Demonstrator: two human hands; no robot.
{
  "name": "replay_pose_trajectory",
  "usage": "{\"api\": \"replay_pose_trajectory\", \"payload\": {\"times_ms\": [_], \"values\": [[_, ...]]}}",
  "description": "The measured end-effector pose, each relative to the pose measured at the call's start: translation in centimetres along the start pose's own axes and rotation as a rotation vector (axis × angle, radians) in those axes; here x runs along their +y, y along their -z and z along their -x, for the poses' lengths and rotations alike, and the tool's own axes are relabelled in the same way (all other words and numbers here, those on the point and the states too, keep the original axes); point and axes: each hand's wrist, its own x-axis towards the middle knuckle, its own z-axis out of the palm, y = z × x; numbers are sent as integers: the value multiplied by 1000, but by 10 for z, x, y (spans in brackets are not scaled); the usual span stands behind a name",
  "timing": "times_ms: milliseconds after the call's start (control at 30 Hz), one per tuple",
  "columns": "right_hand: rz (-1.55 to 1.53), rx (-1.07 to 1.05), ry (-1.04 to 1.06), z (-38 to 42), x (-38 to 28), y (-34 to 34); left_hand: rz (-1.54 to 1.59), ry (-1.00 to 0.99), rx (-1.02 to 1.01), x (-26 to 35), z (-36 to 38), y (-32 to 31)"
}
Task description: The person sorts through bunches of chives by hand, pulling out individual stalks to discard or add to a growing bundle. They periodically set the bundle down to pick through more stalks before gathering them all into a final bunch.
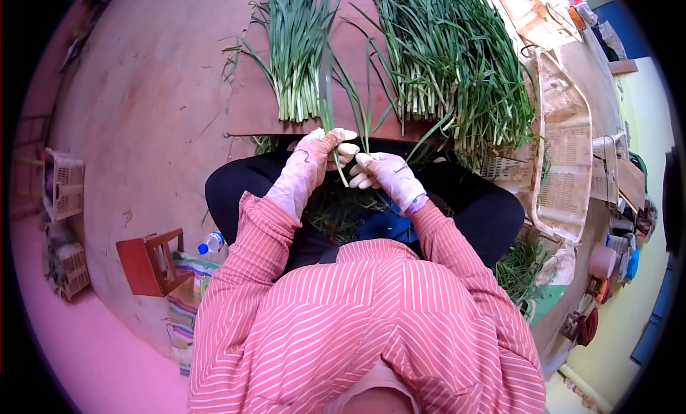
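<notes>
My left hand (325,148), in a pale, stained glove, is closed around a long green stalk (325,103) with a pale lower end poking out below the fingers. Close beside it, my gloved right hand (386,175) pinches the lower end of thinner green leaves (365,124) that rise above it. In front of both hands stands a brown board (254,106). On its left lies a neat bundle of green stalks (296,63), their pale ends towards me. A larger, looser heap of green stalks (457,63) covers the right side.
Leaf scraps (336,207) lie between my knees, with more trimmings (518,267) by my right knee. Dirty plastic crates (564,156) stand at the right. A red wooden stool (146,264) and a blue-capped bottle (212,242) are on the floor at the left.
</notes>
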Motion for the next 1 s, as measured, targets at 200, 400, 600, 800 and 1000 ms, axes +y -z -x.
{"api": "replay_pose_trajectory", "payload": {"times_ms": [200, 400, 600, 800, 1000], "values": [[700, 215, 99, 35, -29, -28, -88, 90, 18, -10, -9, -2], [-136, -108, 34, 17, -5, -9, 77, 11, -44, -9, 2, -12], [-112, -74, -36, 15, 18, 14, 43, -110, -90, 4, -4, -5], [1014, 340, -36, 43, 12, 23, 200, -79, -178, -3, -16, 4], [788, 73, 100, 25, -21, -21, 237, 21, -83, -9, -3, -20]]}}
